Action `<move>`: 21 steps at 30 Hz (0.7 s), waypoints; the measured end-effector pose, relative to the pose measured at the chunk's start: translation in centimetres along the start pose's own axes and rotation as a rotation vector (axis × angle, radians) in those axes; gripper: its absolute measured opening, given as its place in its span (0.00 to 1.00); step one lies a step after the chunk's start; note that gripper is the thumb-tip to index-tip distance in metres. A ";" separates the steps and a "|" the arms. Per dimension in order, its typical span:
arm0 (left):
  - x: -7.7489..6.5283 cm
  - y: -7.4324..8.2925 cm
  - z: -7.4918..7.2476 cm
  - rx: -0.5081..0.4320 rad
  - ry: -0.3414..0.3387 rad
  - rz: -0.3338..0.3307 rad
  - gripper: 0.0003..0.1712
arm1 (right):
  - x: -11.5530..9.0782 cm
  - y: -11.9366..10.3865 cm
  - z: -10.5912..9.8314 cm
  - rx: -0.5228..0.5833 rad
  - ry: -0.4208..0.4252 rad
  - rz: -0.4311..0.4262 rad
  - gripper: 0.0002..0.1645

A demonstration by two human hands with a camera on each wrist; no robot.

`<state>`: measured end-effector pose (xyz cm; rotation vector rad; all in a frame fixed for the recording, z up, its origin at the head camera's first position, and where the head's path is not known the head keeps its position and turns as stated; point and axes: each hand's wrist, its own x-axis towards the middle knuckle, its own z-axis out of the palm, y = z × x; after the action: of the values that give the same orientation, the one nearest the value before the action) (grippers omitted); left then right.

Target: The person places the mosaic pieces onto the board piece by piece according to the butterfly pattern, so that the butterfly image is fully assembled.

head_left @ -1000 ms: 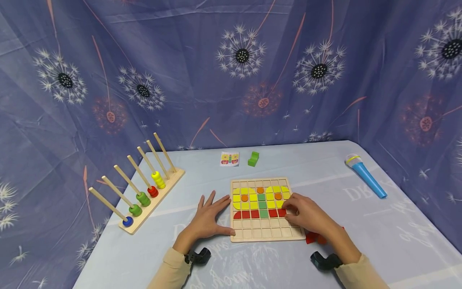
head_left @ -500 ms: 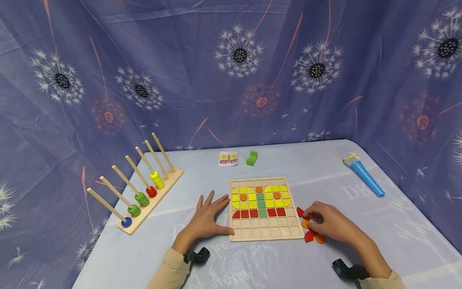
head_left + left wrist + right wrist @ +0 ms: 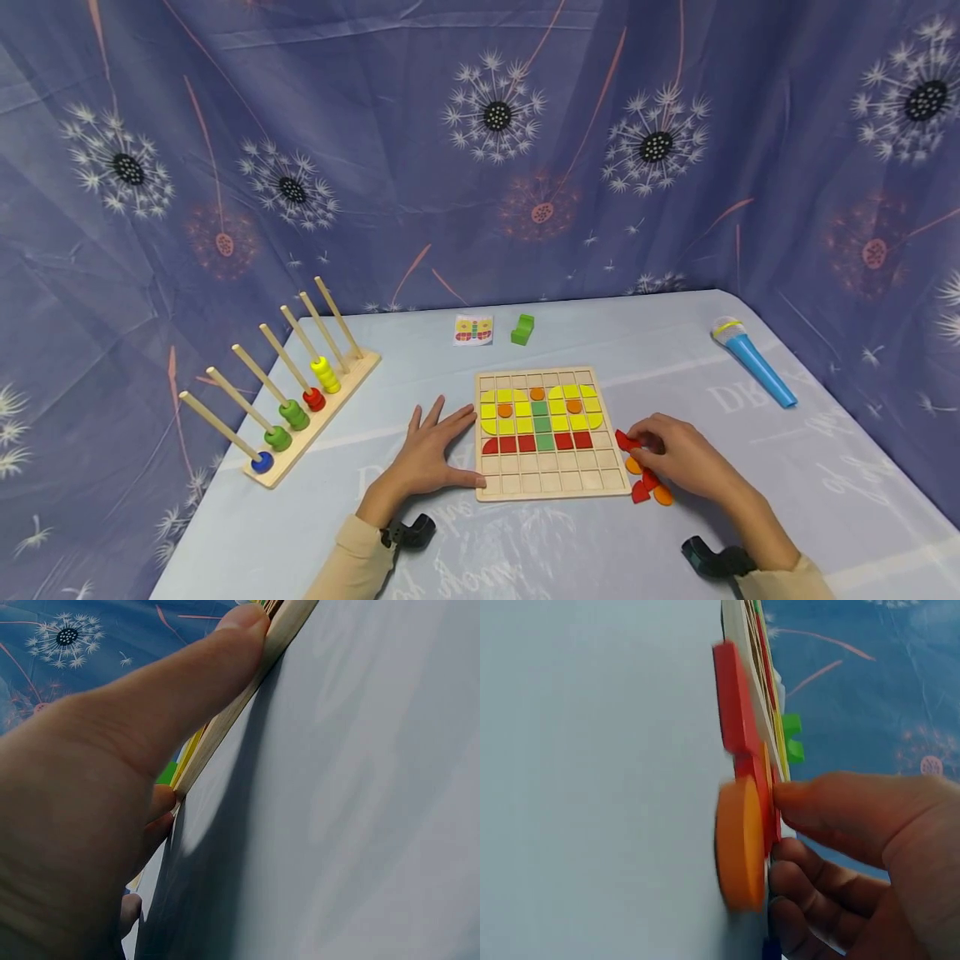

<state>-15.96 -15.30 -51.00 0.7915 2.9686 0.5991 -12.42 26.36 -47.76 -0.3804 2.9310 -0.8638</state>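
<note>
A wooden grid board lies flat on the table, with yellow, orange, green and red flat pieces set in its squares. My left hand is spread along the board's left side, thumb at the near corner and fingertips at the edge. In the left wrist view the thumb lies straight against the wooden rim. My right hand is just right of the board, with thumb and curled fingers pinching a red piece. Under and beside it are an orange disc and a red corner piece.
A bead counting frame with upright pegs stands at the left. Behind the board are a picture card with a butterfly pattern and a green block. A blue toy microphone lies at the right. Patterned cloth hangs behind the table.
My right hand left the board's right part for the loose pieces, then shifted slightly up and left among them. My left hand stays at the board's edge.
</note>
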 end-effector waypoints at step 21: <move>0.0 0.0 -0.1 0.001 0.002 0.007 0.64 | 1.2 -1.2 0.5 -0.036 0.040 0.047 0.19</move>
<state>-15.94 -15.30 -50.91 0.8019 2.9698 0.5992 -13.26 24.77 -47.53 -0.2982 2.9830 -0.8230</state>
